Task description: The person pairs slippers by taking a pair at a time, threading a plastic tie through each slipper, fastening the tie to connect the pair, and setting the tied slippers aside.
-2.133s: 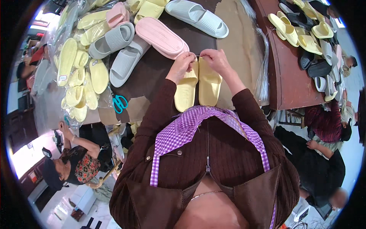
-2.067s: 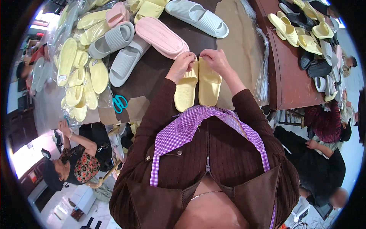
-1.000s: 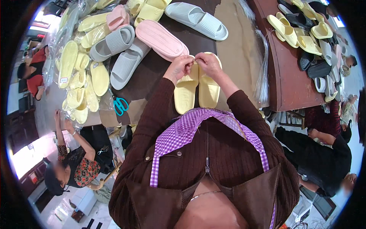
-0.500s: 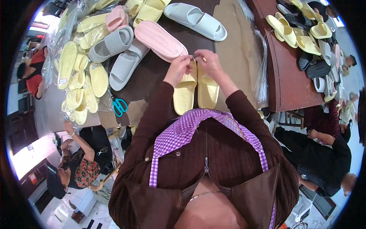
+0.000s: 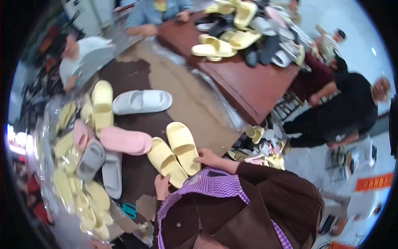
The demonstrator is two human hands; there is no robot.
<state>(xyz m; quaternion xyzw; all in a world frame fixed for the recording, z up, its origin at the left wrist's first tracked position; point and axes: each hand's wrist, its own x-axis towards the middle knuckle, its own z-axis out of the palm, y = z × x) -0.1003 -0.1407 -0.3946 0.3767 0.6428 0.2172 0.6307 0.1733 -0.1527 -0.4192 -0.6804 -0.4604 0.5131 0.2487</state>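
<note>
Two yellow slippers, the left one point(image 5: 166, 164) and the right one point(image 5: 184, 147), lie side by side on the table in front of me, with their toes pointing away. My left hand point(image 5: 162, 186) grips the heel edge of the left slipper. At the outer heel edge of the other slipper, my right hand point(image 5: 206, 157) has its thumb and fingers closed on the rim. A pink slipper point(image 5: 126, 140) lies sole up just beyond, nearly touching the left yellow toe. Farther off rests a light grey slipper point(image 5: 143, 102).
Bagged yellow slippers point(image 5: 64, 186) cover the left side, with grey slippers point(image 5: 112, 174) beside them. Teal scissors point(image 5: 129, 210) lie near the table's front edge. Thin clear strands point(image 5: 219, 103) hang along the red table point(image 5: 248, 89), which bears a slipper pile. Several people are around.
My view has turned toward the right. Both hands have left the toe ends, where they were pinched together, and come back separately to the heels. The yellow slippers' toes now show uncovered.
</note>
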